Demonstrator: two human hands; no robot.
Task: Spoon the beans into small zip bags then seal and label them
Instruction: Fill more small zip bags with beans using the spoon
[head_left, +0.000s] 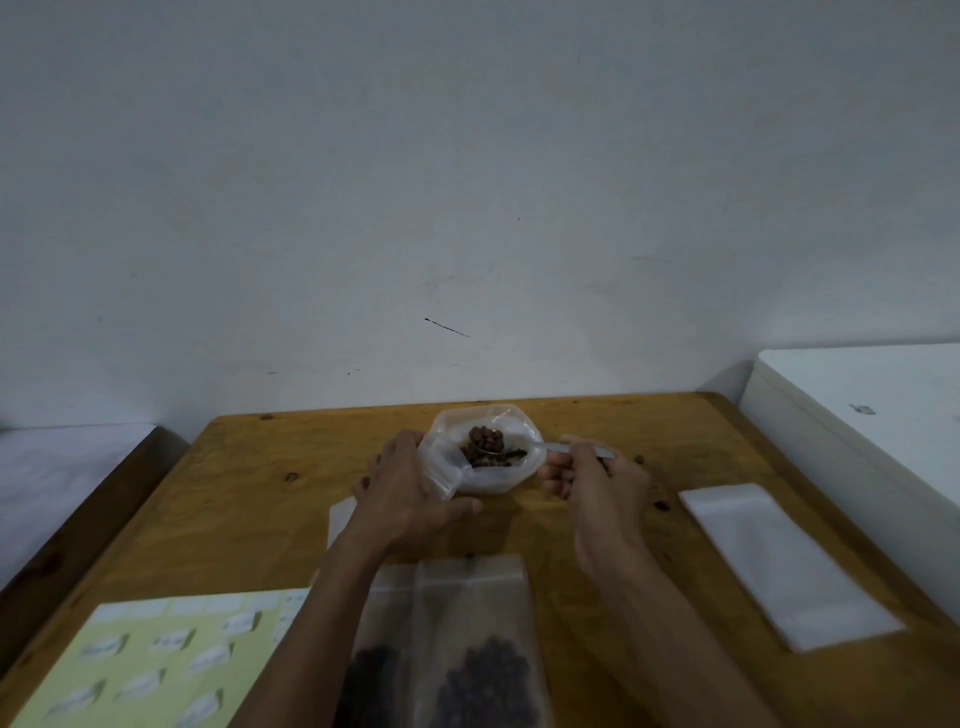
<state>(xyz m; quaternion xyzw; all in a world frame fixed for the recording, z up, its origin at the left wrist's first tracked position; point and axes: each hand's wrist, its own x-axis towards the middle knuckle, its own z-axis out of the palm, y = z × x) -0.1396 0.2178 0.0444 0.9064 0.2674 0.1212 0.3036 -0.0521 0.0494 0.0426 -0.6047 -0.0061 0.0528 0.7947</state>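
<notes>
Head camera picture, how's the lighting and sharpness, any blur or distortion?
Head view: dim, flat light with no glare; the table edges bow from the wide lens; the label sheet print is too soft to read; the beans are sharper.

No text, brand, number or sign can be read anywhere in the head view. The only thing that carries print is the pale yellow-green label sheet (161, 665) at the near left corner of the wooden table (249, 493), and its white stickers bear only blurred grey marks, too soft and small to make out as letters or figures.
</notes>
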